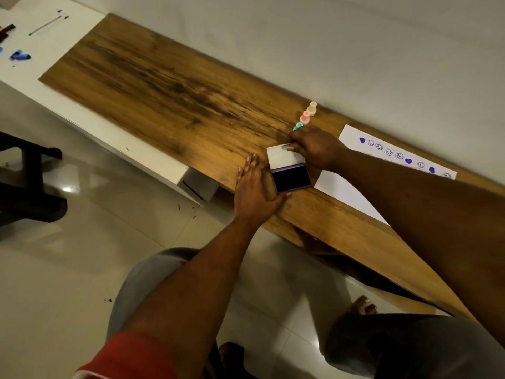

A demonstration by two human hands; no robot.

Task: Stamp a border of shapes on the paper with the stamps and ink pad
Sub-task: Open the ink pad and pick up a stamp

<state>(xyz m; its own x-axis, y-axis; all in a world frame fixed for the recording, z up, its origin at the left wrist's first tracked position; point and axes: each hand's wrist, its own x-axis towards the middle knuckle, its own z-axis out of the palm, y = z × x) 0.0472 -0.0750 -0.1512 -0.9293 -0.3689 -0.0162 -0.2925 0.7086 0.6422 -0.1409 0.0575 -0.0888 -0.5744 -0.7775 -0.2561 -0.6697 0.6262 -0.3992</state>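
Observation:
The ink pad lies open near the wooden desk's front edge, its dark ink surface up and its white-lined lid raised behind it. My left hand lies flat against the pad's left side, thumb hooked round its front corner. My right hand rests on the lid's far edge, thumb on the lid. Three small stamps stand in a row just beyond: teal, pink, cream. The white paper lies to the right, partly under my right arm, with a row of purple hearts and faces along its far edge.
The wooden desk top runs away to the left along a pale wall. A white surface at its far left holds small items and a blue smear. Below are the tiled floor, a dark chair base and my knees.

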